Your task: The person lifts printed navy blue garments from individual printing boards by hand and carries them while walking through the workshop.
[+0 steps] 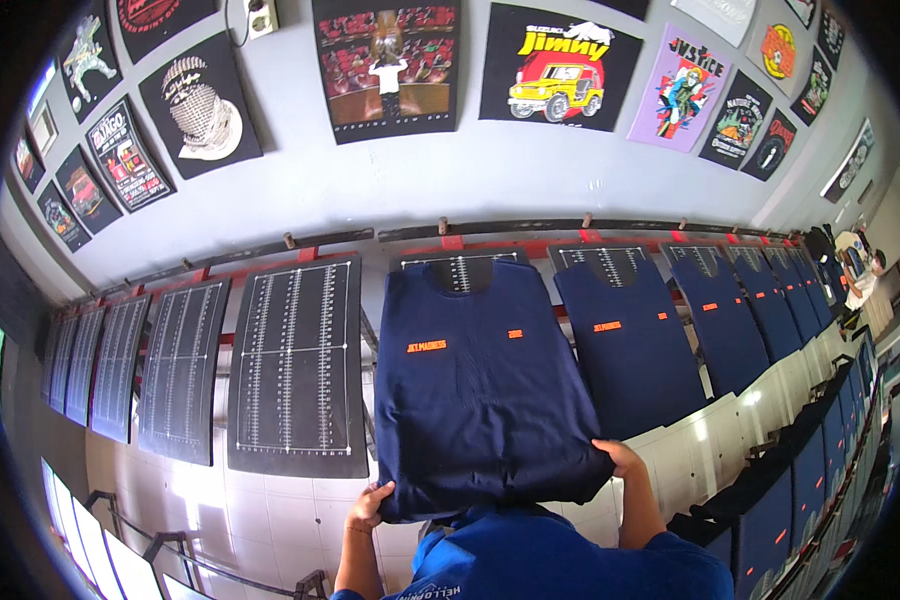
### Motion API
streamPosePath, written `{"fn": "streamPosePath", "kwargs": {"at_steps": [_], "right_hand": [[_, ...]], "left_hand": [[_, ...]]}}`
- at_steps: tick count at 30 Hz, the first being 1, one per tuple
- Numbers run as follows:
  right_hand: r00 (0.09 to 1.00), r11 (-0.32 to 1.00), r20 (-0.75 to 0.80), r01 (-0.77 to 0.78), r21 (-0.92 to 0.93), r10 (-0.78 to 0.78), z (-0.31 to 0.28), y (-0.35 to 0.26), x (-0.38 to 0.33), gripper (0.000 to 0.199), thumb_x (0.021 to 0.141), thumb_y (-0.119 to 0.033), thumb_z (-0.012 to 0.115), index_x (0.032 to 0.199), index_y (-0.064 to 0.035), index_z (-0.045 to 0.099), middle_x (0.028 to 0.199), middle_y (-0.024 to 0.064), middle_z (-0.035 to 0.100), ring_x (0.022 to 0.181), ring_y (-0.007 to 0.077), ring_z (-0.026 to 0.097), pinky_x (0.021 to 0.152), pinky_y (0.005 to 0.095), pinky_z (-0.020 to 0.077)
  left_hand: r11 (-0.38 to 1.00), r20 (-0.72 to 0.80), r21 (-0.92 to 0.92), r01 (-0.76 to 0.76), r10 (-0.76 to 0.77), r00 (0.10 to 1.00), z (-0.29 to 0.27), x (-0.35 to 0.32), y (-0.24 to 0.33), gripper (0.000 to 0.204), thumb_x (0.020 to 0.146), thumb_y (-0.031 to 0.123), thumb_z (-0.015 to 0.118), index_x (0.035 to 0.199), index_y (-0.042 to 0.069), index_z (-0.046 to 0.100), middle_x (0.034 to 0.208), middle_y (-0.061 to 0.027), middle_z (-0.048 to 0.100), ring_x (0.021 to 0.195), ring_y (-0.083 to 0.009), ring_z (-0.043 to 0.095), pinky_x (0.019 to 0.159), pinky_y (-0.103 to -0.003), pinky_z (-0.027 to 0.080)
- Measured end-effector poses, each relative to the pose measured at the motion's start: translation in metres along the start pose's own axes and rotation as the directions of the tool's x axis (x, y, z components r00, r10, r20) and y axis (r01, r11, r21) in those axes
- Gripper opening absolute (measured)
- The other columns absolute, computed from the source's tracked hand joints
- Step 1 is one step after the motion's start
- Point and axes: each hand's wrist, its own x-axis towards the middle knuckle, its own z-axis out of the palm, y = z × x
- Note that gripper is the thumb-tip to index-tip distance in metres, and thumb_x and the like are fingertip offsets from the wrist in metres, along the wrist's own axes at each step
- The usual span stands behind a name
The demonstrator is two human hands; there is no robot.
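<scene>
A navy T-shirt (475,390) with two small orange prints on its chest lies over a dark printing board. Part of that board (462,272), with white ruler marks, shows through and above the neckline. My left hand (370,506) is closed on the shirt's lower left corner. At the lower right corner, my right hand (620,458) grips the fabric too. Between my hands the lower part of the shirt is bunched and creased, close to my body. The rest of the board is hidden under the cloth.
Bare black boards with white grids (295,370) stand in a row at the left. More boards dressed in navy shirts (630,350) run to the right. Another row of shirts (770,520) is at the lower right. A person (860,285) is at the far right.
</scene>
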Motion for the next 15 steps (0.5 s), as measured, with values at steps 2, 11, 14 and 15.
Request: {"fn": "streamPosePath", "kwargs": {"at_steps": [2,11,14,15], "right_hand": [[0.983,0.979,0.041,0.182,-0.090,-0.179,0.051,-0.072,-0.029,0.071,0.083,-0.026,0.069,0.132,0.0144,0.037,0.128,0.0238,0.052,0.116,0.0268,0.055,0.096,0.0389,0.0461],[0.452,0.415,-0.027,0.839,0.353,-0.892,0.082,-0.290,-0.147,0.035,0.082,-0.018,0.069,0.109,0.0006,0.057,0.109,0.0113,0.063,0.102,0.0252,0.062,0.093,0.0419,0.0483],[0.268,0.250,-0.004,0.903,0.349,-0.963,0.029,-0.319,-0.197,0.051,0.087,-0.033,0.063,0.121,0.0042,0.054,0.119,0.0165,0.060,0.108,0.0294,0.059,0.099,0.0437,0.0429],[0.229,0.194,-0.075,0.926,0.324,-0.970,0.033,-0.327,-0.225,0.042,0.086,-0.029,0.063,0.114,0.0025,0.058,0.115,0.0146,0.062,0.106,0.0270,0.060,0.097,0.0411,0.0444]], "left_hand": [[0.979,0.005,0.035,-0.201,0.201,0.980,0.042,-0.027,0.051,0.027,0.086,0.015,0.065,0.105,-0.004,0.062,0.097,-0.0109,0.068,0.084,-0.0192,0.067,0.077,-0.031,0.054],[0.385,0.396,0.121,-0.915,0.826,0.400,0.186,-0.087,0.261,0.039,0.078,0.024,0.076,0.106,0.000,0.060,0.113,-0.0103,0.063,0.107,-0.0199,0.057,0.099,-0.038,0.037],[0.242,0.460,0.006,-0.970,0.861,0.218,0.269,-0.112,0.276,0.045,0.086,0.029,0.068,0.116,-0.002,0.055,0.120,-0.0164,0.059,0.110,-0.0245,0.057,0.100,-0.040,0.040],[0.162,0.472,-0.040,-0.986,0.873,0.124,0.285,-0.116,0.279,0.042,0.089,0.025,0.064,0.118,-0.004,0.054,0.122,-0.0175,0.058,0.109,-0.0254,0.058,0.099,-0.039,0.041]]}}
